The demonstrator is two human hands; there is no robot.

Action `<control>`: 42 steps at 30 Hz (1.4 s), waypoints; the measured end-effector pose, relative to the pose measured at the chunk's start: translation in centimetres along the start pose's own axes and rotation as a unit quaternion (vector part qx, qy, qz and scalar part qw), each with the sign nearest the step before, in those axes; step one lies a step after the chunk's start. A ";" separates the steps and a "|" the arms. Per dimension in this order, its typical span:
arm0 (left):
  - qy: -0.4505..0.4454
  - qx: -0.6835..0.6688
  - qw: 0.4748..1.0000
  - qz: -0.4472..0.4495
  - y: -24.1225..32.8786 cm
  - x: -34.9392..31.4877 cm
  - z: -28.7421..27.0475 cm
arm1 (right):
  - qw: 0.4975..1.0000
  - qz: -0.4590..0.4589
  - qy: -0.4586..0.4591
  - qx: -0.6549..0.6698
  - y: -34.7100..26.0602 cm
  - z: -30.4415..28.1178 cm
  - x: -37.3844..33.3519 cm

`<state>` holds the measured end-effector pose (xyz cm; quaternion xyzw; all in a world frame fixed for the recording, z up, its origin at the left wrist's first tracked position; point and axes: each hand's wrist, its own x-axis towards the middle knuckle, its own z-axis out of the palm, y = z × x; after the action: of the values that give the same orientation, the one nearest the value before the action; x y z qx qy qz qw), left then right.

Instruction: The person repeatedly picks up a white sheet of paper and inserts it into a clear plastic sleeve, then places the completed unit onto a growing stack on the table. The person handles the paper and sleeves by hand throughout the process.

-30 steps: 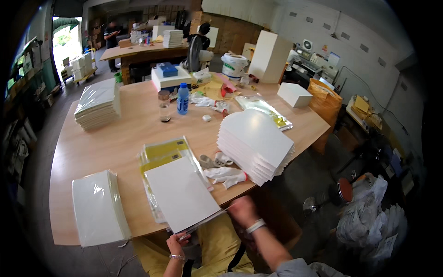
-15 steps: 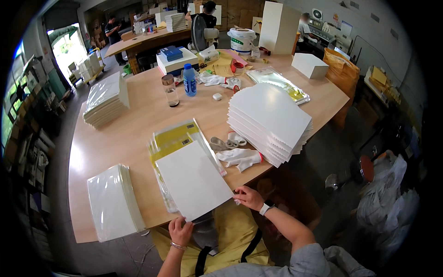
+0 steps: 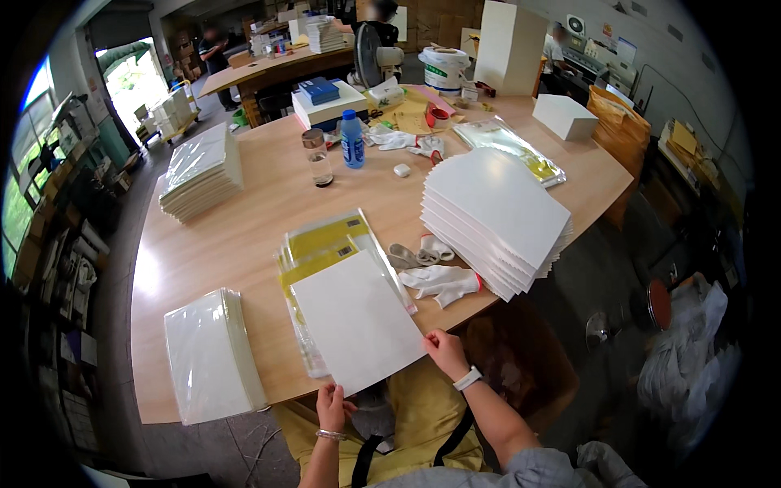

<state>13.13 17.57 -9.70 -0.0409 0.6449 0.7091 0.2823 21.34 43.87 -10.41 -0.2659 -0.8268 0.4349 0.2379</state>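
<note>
A white board [image 3: 358, 321] lies tilted at the table's near edge, its near side jutting past the edge over my lap. My left hand [image 3: 331, 408] pinches its near left corner. My right hand [image 3: 445, 353] has its fingers closed at the near right corner. Beneath the board are clear plastic bags with yellow panels [image 3: 325, 236], fanned at the far side. Right of them lie white work gloves [image 3: 441, 282] with red cuffs. A thick fanned stack of white boards [image 3: 496, 203] stands further right. On the left is a stack of boards in shiny clear wrap [image 3: 210, 358].
Another wrapped stack [image 3: 202, 171] stands far left. Further back are a glass bottle [image 3: 317, 159], a blue bottle [image 3: 352, 140], a small white case [image 3: 402, 170], red tape [image 3: 438, 119] and a white bucket [image 3: 443, 71]. A brown box [image 3: 529, 358] stands below the table's right edge.
My view has shifted, so the table sits further right in the picture. A small clear scrap at my right fingers no longer shows. Both hands stay at the board's near corners.
</note>
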 end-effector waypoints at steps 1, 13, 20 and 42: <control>-0.029 -0.005 1.000 0.002 0.3 -0.1 0.0 | 0.995 0.031 -0.013 0.092 0.8 0.0 0.0; 0.074 0.283 0.914 0.280 12.2 -5.7 -11.7 | 0.931 0.033 -0.227 0.285 -10.4 6.7 -3.5; 0.307 0.368 0.821 0.311 10.6 -2.7 -33.2 | 0.893 -0.099 -0.392 0.199 -20.9 24.4 -5.8; 0.212 0.439 0.763 0.425 13.0 0.5 -14.4 | 0.832 0.010 0.340 0.439 -5.7 -20.5 5.8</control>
<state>2.39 4.16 -0.70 0.2171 0.8802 0.3690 -0.2049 28.54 57.02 5.82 -0.2729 -0.4132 0.6362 0.5917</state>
